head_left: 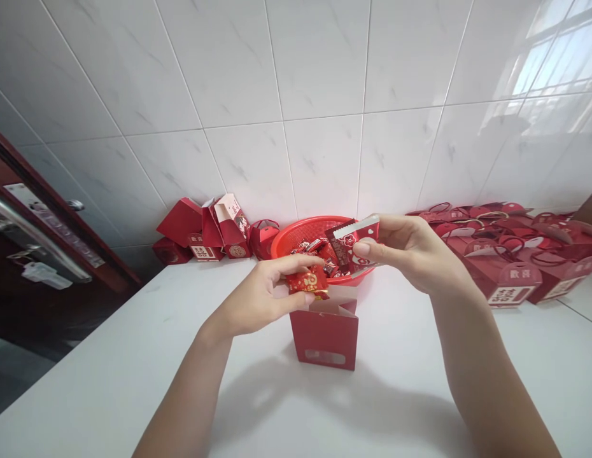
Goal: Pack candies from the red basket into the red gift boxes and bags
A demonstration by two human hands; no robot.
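Observation:
Between the thumb and fingers of my left hand [258, 296] is a small red candy packet [308, 280] with gold print, just above the top of a red gift box [326, 334]. The box stands upright with its top open and a small clear window low on the near side. My right hand [405, 251] pinches a flat red-and-white snack packet [352, 245] over the right part of a red plastic basket [296, 229]. Wrapped candies [329, 257] lie inside the basket, partly hidden by my hands and the packets.
Several filled-out red gift boxes with handles [510, 273] crowd the right side along the tiled wall [319, 152]. More red boxes [200, 232], some open, stand at the back left. A door with a metal handle [48, 242] and hanging keys is at the far left of the white table [148, 331].

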